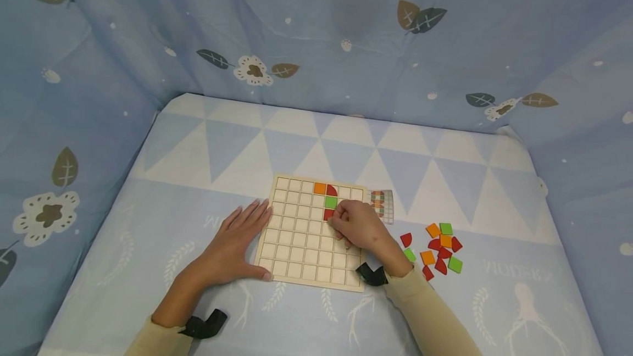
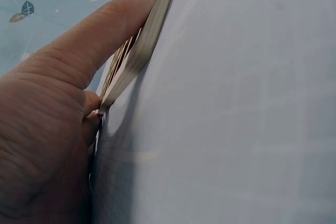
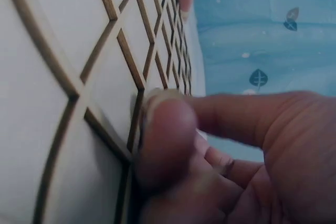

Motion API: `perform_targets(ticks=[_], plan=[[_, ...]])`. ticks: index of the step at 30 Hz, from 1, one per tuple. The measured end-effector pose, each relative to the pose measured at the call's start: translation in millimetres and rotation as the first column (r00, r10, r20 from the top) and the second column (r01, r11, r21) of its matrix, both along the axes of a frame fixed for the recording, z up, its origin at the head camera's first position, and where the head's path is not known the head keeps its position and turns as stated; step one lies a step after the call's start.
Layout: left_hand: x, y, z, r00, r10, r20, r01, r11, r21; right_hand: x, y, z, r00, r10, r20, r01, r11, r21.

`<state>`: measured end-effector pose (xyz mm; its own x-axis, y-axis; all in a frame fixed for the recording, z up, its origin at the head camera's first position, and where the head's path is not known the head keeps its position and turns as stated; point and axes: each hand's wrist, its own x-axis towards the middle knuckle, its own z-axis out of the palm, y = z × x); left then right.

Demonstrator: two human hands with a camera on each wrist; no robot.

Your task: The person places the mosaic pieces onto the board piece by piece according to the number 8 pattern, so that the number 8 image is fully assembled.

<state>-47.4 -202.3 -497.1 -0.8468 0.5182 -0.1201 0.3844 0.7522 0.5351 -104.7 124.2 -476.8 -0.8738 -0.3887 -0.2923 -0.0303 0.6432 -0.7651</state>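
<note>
Patterned cloth [image 1: 494, 229] underlies tiles [image 1: 445, 240], board [image 1: 299, 239] and hands [image 1: 236, 246] [image 1: 360, 227]: left spread, right curled, hold unclear.

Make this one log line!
left hand: at board edge | right hand: over board, by red piece | loose pieces: right of board

Room opens beyond the board [image 1: 292, 238]; tiles [image 1: 445, 241] clutter its right.

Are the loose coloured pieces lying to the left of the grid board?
No, in the head view the loose coloured pieces lie on the printed cloth to the right of the grid board.
</note>
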Motion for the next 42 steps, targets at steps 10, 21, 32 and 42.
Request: perform_targets(ticks=[10, 21, 32, 42], plan=[[1.9, -0.4, -1.1, 0.999, -0.001, -0.033, 0.002, 1.000, 0.026, 21.9, 27.5, 1.6, 0.991, -0.009, -0.137, -0.002, 0.997, -0.081], [2.7, -0.6, -0.4, 1.000, 0.002, -0.020, -0.002, 1.000, 0.016, 44.4, 80.5, 5.4, 0.980, -0.012, -0.199, 0.028, 0.997, 0.078], [1.0, 0.5, -1.9, 0.999, -0.006, -0.045, 0.007, 1.000, 0.020, 60.5, 111.9, 13.1, 0.981, 0.003, -0.196, 0.078, 0.912, 0.403], [1.0, 0.0, 0.6, 1.000, -0.004, -0.006, 0.004, 1.000, -0.010, 64.8, 137.0, 26.5, 0.996, -0.084, -0.016, 0.082, 0.890, 0.449]])
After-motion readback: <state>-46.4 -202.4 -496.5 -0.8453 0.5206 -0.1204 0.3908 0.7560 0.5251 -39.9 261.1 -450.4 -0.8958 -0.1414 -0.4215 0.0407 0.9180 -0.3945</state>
